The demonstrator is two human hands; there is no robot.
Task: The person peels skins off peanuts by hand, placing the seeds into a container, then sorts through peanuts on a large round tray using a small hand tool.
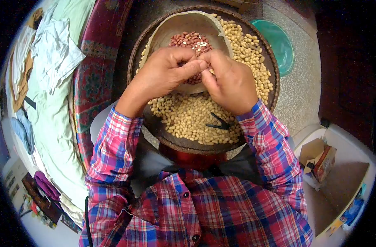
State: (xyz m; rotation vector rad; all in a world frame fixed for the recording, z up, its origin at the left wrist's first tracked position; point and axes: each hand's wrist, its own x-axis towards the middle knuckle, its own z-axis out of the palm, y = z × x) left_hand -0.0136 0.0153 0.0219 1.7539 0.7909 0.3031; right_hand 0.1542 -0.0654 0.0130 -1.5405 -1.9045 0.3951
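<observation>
My left hand point(168, 71) and my right hand point(229, 78) meet above a pale bowl point(159, 35), fingertips pressed together. A small pale bit of a peanut point(211, 71) shows between the fingers; the rest of it is hidden. Red-skinned peanut kernels point(188, 39) lie in the bowl, with a few whitish flecks among them. The bowl rests on a round, dark-rimmed tray point(274, 88) spread with unshelled peanuts point(188, 119). On those peanuts, near my right wrist, lies a black V-shaped tool point(218, 121).
A green bin point(278, 45) stands on the speckled floor beyond the tray at right. At lower right is a white container point(340, 173) with packets inside. To the left is a bed point(56, 127) with light green cloth and clothes.
</observation>
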